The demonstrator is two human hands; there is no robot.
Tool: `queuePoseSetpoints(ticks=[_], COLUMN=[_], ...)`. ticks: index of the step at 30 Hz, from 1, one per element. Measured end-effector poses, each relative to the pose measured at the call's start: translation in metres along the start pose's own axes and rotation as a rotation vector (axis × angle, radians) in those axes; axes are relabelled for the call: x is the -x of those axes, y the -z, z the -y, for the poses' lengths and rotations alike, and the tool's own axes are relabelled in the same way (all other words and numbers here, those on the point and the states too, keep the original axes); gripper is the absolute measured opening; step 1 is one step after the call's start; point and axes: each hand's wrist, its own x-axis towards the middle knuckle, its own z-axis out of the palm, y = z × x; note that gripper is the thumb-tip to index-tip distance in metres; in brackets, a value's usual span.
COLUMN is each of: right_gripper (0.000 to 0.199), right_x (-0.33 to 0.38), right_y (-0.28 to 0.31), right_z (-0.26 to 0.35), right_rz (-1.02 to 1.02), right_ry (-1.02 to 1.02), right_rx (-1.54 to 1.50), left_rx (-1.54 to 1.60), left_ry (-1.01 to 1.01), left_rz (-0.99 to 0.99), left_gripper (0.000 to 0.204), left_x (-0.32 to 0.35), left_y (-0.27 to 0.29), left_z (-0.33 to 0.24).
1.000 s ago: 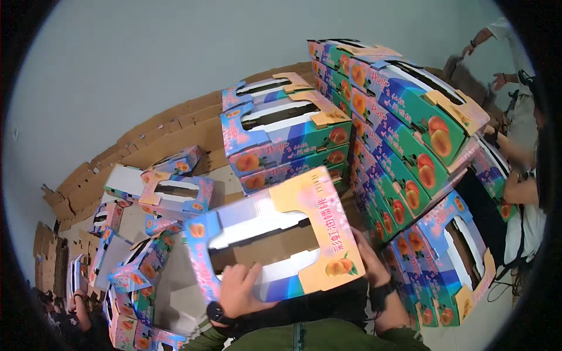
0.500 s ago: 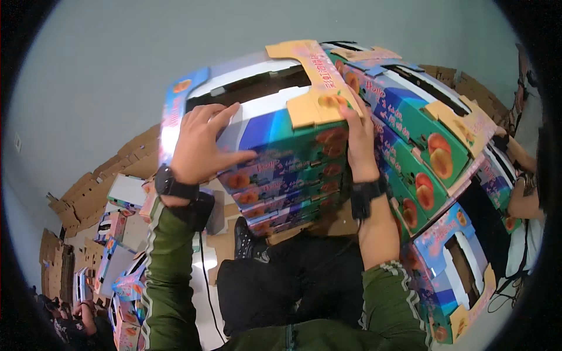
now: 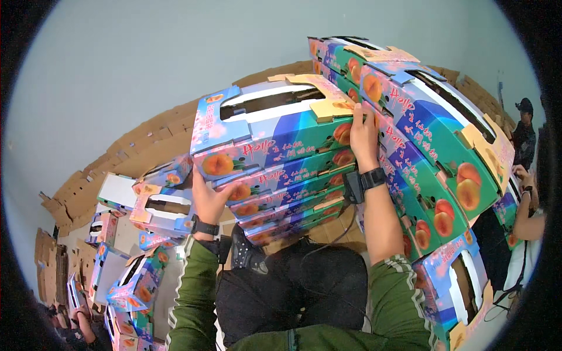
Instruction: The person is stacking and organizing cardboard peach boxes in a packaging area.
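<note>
In front of me a stack of printed peach cartons [image 3: 278,190] rises from the floor. The uppermost carton [image 3: 278,143] is blue, pink and green, with a long cut-out handle opening and a cream flap at its right end. My left hand [image 3: 209,196] grips the lower left corner area, thumb out across the front and fingers hidden behind the side. My right hand [image 3: 364,137] holds the right end, fingers up along its edge beside the neighbouring stack. Both hands press this carton from its two ends.
A taller stack of like cartons [image 3: 433,158] stands close on the right, with another carton [image 3: 453,281] below it. More cartons [image 3: 137,281] lie scattered at left. Flattened cardboard [image 3: 126,146] lines the wall. Other people [image 3: 524,126] are at the right and lower left.
The top carton has come down and squared onto the stack. My left hand has moved from its top panel down to the left corner; my right hand stays at the right end.
</note>
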Motion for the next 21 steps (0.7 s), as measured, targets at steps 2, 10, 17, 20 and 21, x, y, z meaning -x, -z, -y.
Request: queuePoseSetpoints(ticks=[2, 10, 17, 20, 21], right_gripper=[0.07, 0.075, 0.047, 0.047, 0.049], right_x=[0.005, 0.019, 0.099, 0.178, 0.213], right_y=[-0.003, -0.005, 0.004, 0.02, 0.024], right_z=[-0.004, -0.026, -0.068, -0.109, -0.118], right_rz=[-0.041, -0.04, -0.076, 0.086, 0.194], right_ry=[0.024, -0.107, 0.033, -0.036, -0.066], right_rx=[-0.018, 0.134, -0.215, -0.055, 0.073], left_rx=[0.028, 0.046, -0.062, -0.351, -0.395], left_ry=[-0.006, 0.045, 0.0, 0.033, 0.125], left_rz=[-0.074, -0.068, 0.024, 0.167, 0.205], left_gripper=[0.079, 0.073, 0.074, 0.069, 0.068], left_x=[0.004, 0.014, 0.061, 0.123, 0.156], left_y=[-0.006, -0.015, 0.01, 0.065, 0.088], left_z=[-0.003, -0.002, 0.016, 0.043, 0.062])
